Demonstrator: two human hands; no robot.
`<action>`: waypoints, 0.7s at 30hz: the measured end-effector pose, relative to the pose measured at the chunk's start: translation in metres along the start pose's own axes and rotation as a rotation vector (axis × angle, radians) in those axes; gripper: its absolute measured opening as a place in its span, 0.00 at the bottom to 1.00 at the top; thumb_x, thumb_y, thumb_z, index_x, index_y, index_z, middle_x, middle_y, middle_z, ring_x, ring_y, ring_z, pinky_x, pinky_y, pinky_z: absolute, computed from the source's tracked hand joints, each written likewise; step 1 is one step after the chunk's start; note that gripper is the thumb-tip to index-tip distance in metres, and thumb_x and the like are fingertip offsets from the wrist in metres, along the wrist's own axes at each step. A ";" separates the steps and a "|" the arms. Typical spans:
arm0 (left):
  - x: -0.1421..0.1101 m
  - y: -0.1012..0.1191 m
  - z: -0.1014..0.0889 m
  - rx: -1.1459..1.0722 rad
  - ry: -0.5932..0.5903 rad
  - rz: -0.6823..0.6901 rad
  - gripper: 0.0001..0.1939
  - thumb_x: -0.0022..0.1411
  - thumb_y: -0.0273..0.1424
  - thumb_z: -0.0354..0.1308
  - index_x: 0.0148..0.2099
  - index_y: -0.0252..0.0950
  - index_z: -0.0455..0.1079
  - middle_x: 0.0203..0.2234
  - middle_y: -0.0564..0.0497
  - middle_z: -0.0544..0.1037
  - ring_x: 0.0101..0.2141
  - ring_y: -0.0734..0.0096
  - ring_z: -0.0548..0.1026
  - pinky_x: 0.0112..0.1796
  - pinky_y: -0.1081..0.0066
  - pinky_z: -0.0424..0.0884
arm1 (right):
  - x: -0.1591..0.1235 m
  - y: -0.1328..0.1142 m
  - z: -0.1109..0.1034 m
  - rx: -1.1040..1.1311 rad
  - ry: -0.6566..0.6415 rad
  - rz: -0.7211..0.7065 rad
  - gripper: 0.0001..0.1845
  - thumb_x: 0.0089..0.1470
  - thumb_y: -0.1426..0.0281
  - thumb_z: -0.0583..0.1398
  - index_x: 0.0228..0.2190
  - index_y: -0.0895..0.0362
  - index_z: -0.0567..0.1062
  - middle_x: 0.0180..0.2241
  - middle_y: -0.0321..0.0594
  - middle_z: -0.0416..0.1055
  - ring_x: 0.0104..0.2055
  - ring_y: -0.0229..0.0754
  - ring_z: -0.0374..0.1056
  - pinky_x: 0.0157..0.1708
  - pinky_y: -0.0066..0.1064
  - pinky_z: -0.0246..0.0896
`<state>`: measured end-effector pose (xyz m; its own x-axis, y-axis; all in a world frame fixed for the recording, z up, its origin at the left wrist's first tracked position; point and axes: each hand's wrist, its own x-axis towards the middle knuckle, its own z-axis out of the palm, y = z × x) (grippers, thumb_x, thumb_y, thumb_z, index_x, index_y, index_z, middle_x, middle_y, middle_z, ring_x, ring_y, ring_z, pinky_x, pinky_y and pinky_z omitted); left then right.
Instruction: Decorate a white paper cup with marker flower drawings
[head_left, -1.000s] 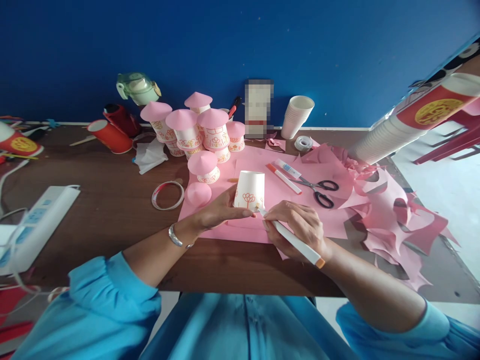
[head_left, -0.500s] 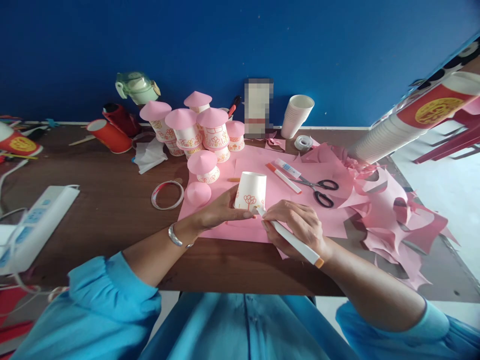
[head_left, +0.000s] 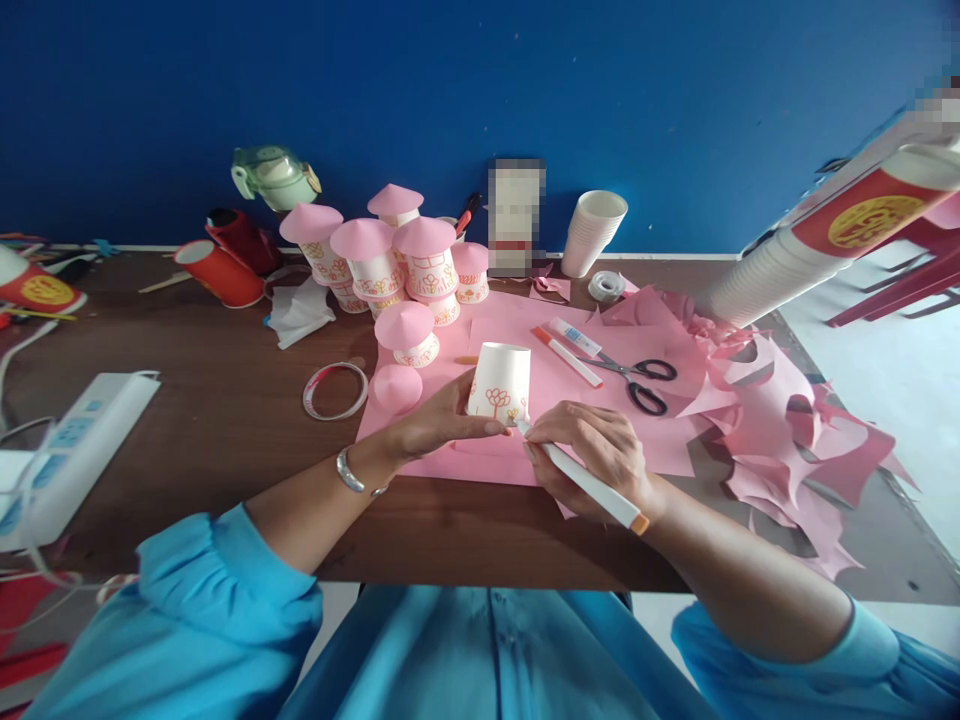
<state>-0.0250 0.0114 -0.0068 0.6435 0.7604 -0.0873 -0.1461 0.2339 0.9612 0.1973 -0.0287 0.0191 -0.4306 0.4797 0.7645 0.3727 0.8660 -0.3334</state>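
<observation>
My left hand (head_left: pixel 454 418) grips a white paper cup (head_left: pixel 503 375) that is turned upside down, with red and yellow flowers drawn near its rim. In my right hand (head_left: pixel 592 450) is a white marker (head_left: pixel 596 485) with an orange end, its tip at the lower right of the cup. Pink paper (head_left: pixel 480 462) lies under both hands. To the left of the cup are a pink paper cone (head_left: pixel 397 388) and a small cup house with a pink cone roof (head_left: pixel 405 330). More decorated cups with pink roofs (head_left: pixel 425 260) stand in a cluster behind.
Scissors (head_left: pixel 646 400), an orange-and-white marker (head_left: pixel 568 358) and a glue stick (head_left: pixel 576 336) lie right of the cup. Pink paper scraps (head_left: pixel 780 430) spread at the right. White cups (head_left: pixel 595 232) stand at the back. A tape roll (head_left: pixel 335 391) and a power strip (head_left: pixel 82 450) lie left.
The cup has shifted very slightly left in my left hand, and a small yellow flower shows more fully beside the marker tip. My right hand keeps almost the same place.
</observation>
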 end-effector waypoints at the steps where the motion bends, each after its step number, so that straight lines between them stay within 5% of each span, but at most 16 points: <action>1: 0.000 -0.001 0.000 -0.009 0.001 0.002 0.25 0.57 0.39 0.76 0.52 0.37 0.73 0.42 0.48 0.80 0.41 0.64 0.79 0.42 0.65 0.75 | 0.000 0.000 0.000 0.000 0.000 0.000 0.11 0.62 0.81 0.61 0.42 0.53 0.71 0.28 0.34 0.76 0.27 0.37 0.74 0.28 0.29 0.72; 21: -0.002 -0.001 0.002 -0.117 0.026 0.031 0.23 0.58 0.38 0.76 0.51 0.37 0.75 0.43 0.46 0.82 0.42 0.63 0.79 0.45 0.64 0.75 | 0.002 -0.001 -0.003 0.011 0.035 0.005 0.12 0.60 0.82 0.61 0.41 0.54 0.72 0.28 0.33 0.76 0.27 0.37 0.74 0.28 0.28 0.71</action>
<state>-0.0243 0.0085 -0.0069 0.6176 0.7837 -0.0658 -0.2532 0.2774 0.9268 0.1989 -0.0291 0.0223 -0.3997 0.4791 0.7814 0.3661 0.8650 -0.3431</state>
